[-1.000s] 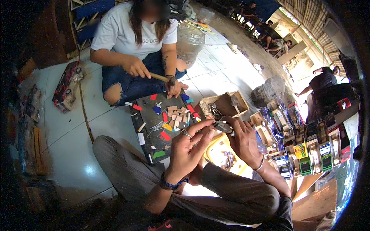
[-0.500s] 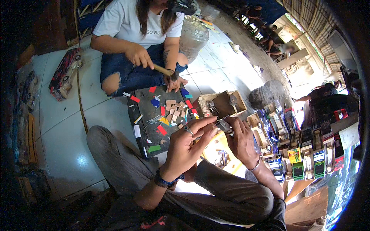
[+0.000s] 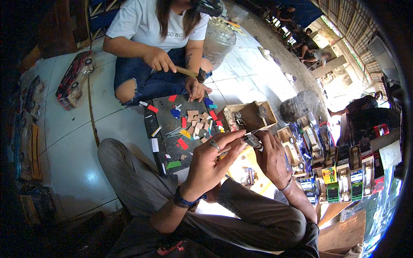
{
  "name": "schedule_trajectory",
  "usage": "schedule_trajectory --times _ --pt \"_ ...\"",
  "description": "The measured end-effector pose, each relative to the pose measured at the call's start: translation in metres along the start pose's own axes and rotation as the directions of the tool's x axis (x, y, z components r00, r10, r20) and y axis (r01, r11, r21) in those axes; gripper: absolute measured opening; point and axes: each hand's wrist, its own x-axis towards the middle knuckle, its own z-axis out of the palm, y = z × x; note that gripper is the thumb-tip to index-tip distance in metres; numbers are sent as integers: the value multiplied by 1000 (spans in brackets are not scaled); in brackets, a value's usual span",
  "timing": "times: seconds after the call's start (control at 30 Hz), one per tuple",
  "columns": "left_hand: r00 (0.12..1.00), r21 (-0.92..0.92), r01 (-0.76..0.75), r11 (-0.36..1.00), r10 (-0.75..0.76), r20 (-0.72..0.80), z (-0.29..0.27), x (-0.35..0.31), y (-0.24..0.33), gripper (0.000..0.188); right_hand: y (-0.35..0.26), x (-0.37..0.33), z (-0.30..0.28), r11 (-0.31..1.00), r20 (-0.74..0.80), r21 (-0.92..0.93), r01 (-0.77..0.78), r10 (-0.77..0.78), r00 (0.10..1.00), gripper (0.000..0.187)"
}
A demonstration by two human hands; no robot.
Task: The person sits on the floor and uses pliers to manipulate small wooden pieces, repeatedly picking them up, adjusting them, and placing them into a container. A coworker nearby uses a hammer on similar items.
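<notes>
In front of me, at the right of the middle, my left hand [image 3: 211,161] and my right hand [image 3: 272,158] meet. My right hand is closed around a small dark grey metal thing [image 3: 253,141], perhaps the head of a tool; its kind is unclear. A thin light sliver shows at its upper end. My left index finger and thumb pinch at its left side, and whatever lies between them is too small to make out. Beyond my left hand lies a dark board [image 3: 172,148], strewn with small brown wooden blocks [image 3: 198,122], coloured strips and thin wires.
Across the board sits a person [image 3: 161,38] with a hammer [image 3: 189,73] in one hand, the other hand at the board's far edge. A wooden box [image 3: 269,114] holds metal parts. Several toy trucks [image 3: 332,178] stand at right; a wrapped toy bus [image 3: 74,79] lies at left.
The other person's hammer has risen slightly from the hand at the board. My hands stay together, and the dark metal thing between them has turned a little.
</notes>
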Motion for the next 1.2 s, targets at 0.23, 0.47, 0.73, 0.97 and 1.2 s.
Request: schedule_trajectory --times 0.23,0.47,0.73,0.97,1.2 --pt "992 -32 116 993 -115 45 -2 -2 6 34 0 0 1 1000 0 -1 -10 10 1000 52" --pt "994 -41 105 994 -103 46 -2 -3 1 35 -1 0 3 1000 -19 -10 4 -4 1000 47" --pt "1000 -11 -24 1000 24 -12 0 0 -5 32 0 0 4 1000 -21 5 9 -8 1000 43" --pt "1000 -25 -18 1000 18 -9 1 0 -5 33 2 0 6 1000 -40 -1 27 -27 999 43" --pt "1000 -25 -12 1000 12 -10 1 0 -8 32 3 -2 10 1000 -44 1 22 -22 999 41"
